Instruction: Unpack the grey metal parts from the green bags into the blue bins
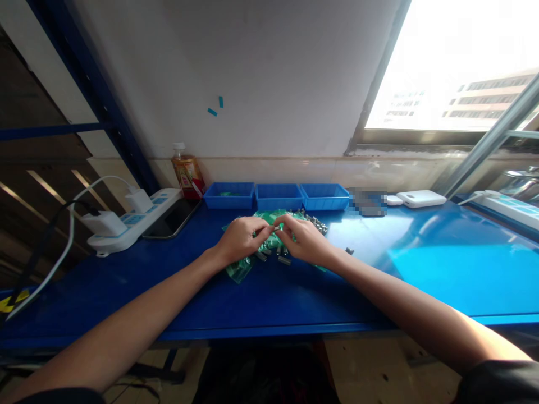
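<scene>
My left hand (243,238) and my right hand (304,238) meet over the middle of the blue table. Between their pinched fingertips is a small metal piece (277,228), mostly covered by the fingers. Both hands are closed on it. Beneath them lies crumpled green plastic film (239,270). Several short metal cylinders rest on and around it, one metal cylinder (284,260) just below my right fingers. A heap of small metal parts (316,224) sits behind my right hand, and a single dark metal part (349,251) lies right of my right wrist.
Along the wall stand three blue bins: left bin (229,202), middle bin (279,199), right bin (325,199). To the left are a drink bottle (187,174), a phone (172,217) and a power strip (105,241). White devices (421,198) and another power strip (511,207) are at right.
</scene>
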Available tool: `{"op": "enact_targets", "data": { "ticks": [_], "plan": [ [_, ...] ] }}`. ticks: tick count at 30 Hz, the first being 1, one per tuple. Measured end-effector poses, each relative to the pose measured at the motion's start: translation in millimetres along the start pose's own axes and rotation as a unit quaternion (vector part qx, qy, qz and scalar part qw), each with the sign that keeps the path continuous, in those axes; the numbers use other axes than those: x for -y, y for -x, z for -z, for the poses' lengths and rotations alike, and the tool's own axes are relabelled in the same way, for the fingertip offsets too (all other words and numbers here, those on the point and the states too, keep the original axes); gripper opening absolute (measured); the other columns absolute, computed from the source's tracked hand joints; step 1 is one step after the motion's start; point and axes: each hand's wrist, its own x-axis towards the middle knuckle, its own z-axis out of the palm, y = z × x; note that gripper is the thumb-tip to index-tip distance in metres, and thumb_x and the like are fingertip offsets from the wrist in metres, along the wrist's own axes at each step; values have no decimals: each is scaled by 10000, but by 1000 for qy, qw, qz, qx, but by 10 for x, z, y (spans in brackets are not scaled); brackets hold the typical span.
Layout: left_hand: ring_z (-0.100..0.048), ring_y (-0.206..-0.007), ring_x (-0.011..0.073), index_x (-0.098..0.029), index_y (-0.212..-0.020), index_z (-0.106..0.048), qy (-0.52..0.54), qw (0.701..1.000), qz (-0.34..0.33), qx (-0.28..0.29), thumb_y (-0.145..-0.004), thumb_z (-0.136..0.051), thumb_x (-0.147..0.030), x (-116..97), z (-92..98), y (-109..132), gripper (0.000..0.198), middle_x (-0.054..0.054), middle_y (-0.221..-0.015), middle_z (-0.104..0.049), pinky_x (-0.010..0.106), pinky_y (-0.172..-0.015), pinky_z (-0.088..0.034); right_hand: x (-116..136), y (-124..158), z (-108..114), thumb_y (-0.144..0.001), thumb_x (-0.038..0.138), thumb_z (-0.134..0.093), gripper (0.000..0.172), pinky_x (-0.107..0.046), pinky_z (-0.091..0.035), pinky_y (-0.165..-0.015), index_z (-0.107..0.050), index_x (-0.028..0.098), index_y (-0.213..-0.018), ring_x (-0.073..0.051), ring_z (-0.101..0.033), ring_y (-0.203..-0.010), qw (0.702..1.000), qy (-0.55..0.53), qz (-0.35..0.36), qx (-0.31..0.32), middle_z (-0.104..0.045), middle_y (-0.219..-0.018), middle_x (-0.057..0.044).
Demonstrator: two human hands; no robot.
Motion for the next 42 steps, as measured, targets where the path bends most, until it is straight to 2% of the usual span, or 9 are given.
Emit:
{"op": "enact_targets", "data": {
  "ticks": [4, 9, 14, 21, 25, 29, 34, 38, 42],
  "plan": [
    [-629, -769, 157, -172, -857, -645, 28, 1000, 3, 4, -962, -369, -361, 6, 8, 10, 350, 38, -809, -683, 243, -698, -441, 27, 0, -2, -930, 258, -411, 132, -237, -366, -605, -515, 196, -981, -162, -571, -644, 1000, 15, -12, 2, -627, -730, -25],
    [-610, -725, 135, -191, -1095, -569, 64, 997, -10, -33, -872, -565, -396, -18, -6, 24, 304, 7, -805, -645, 235, -701, -459, -4, -7, -35, -962, 271, -317, 212, -251, -350, -602, -502, 188, -903, -176, -582, -654, 998, 37, -54, -6, -628, -751, -54],
    [-599, -715, 129, -191, -1010, -605, 54, 997, -24, -48, -913, -507, -371, -43, -15, 26, 227, 6, -768, -633, 238, -724, -449, 6, -10, -61, -967, 287, -304, 261, -247, -330, -581, -508, 191, -837, -165, -560, -620, 998, 28, -55, 4, -594, -681, -37],
    [-624, -709, 148, -171, -932, -621, 41, 998, 35, -37, -938, -441, -398, -16, -26, 20, 291, 22, -791, -677, 231, -654, -434, 4, -9, -53, -903, 305, -475, 159, -222, -365, -583, -510, 190, -1007, -135, -541, -599, 998, -16, -50, -32, -572, -655, 15],
    [-617, -651, 141, -164, -881, -640, 41, 996, 63, -40, -943, -428, -388, 10, -43, 13, 315, 11, -722, -673, 220, -610, -418, 9, -4, -60, -858, 284, -542, 152, -227, -379, -599, -542, 195, -982, -140, -561, -643, 1000, 3, -27, -15, -608, -716, -1],
    [-629, -677, 150, -172, -877, -648, 22, 998, 51, -39, -949, -419, -381, 13, -49, -1, 318, 2, -697, -672, 237, -664, -423, 2, -26, -56, -888, 285, -495, 147, -241, -388, -631, -573, 188, -966, -156, -597, -699, 999, 36, -29, -28, -656, -780, -32],
    [-636, -778, 173, -183, -935, -644, -25, 1000, 9, 2, -922, -469, -333, 13, 25, -7, 231, 18, -795, -686, 286, -773, -420, -320, -102, 76, -875, 317, -507, 191, -253, -371, -625, -614, 178, -952, -175, -609, -683, 984, 116, -117, -73, -662, -713, -26],
    [-619, -765, 160, -194, -877, -649, -45, 995, -59, 71, -881, -509, -265, -40, 206, 11, 157, 20, -825, -677, 263, -721, -417, -690, -187, 169, -872, 355, -511, 234, -263, -345, -603, -645, 176, -939, -185, -598, -644, 953, 179, -216, -118, -652, -666, -24],
    [-631, -779, 168, -229, -960, -661, -64, 982, -102, 145, -855, -563, -312, -123, 326, 45, 166, 21, -873, -684, 257, -687, -421, -858, -308, 185, -865, 404, -518, 288, -263, -340, -595, -641, 172, -982, -196, -601, -678, 944, 192, -242, -116, -663, -705, -37]
  ]
}}
